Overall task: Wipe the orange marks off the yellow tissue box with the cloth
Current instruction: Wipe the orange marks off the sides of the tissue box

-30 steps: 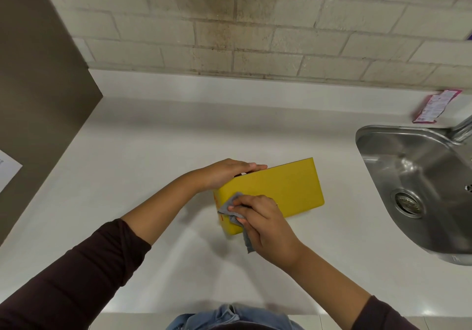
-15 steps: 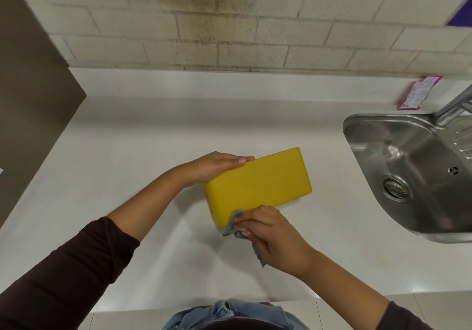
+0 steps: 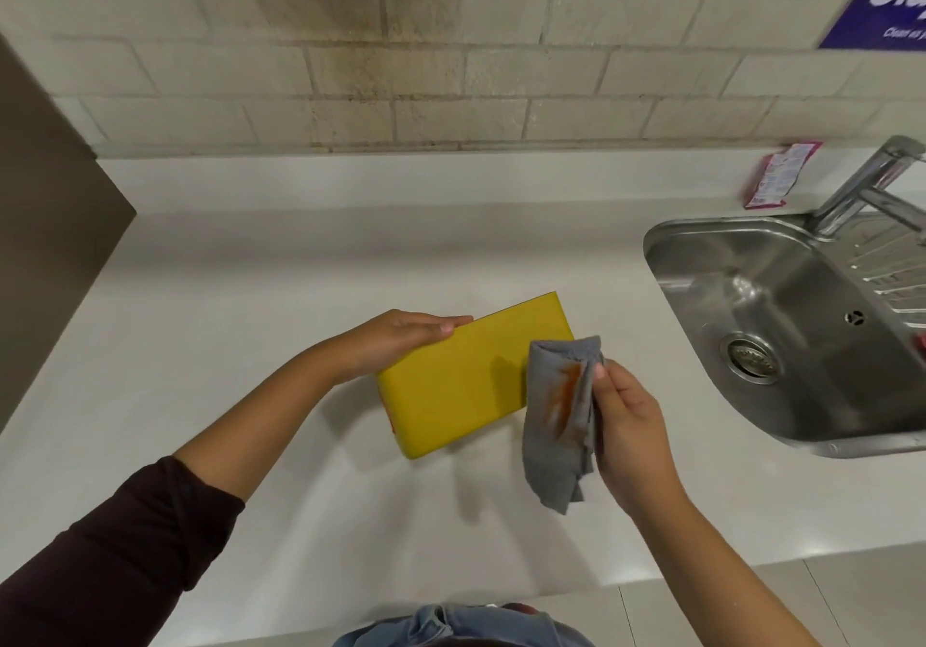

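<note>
The yellow tissue box (image 3: pixel 466 381) rests tilted on the white counter, its broad face toward me. A thin orange streak shows on its left end face. My left hand (image 3: pixel 396 341) grips the box along its far left edge. My right hand (image 3: pixel 626 426) holds the grey cloth (image 3: pixel 558 421) up in the air just right of the box, off its surface. The cloth hangs down folded and carries orange smears on the side facing me. It overlaps the box's right end.
A steel sink (image 3: pixel 781 326) with a drain and a tap (image 3: pixel 862 185) sits at the right. A pink sachet (image 3: pixel 776 175) leans on the ledge behind it. A brick wall rises at the back, a dark panel (image 3: pixel 45 225) at the left. The counter's front edge is near me.
My right hand has lifted the cloth off the box's near left corner and carried it to the right, turning its orange-stained side up. My left hand keeps its hold on the box.
</note>
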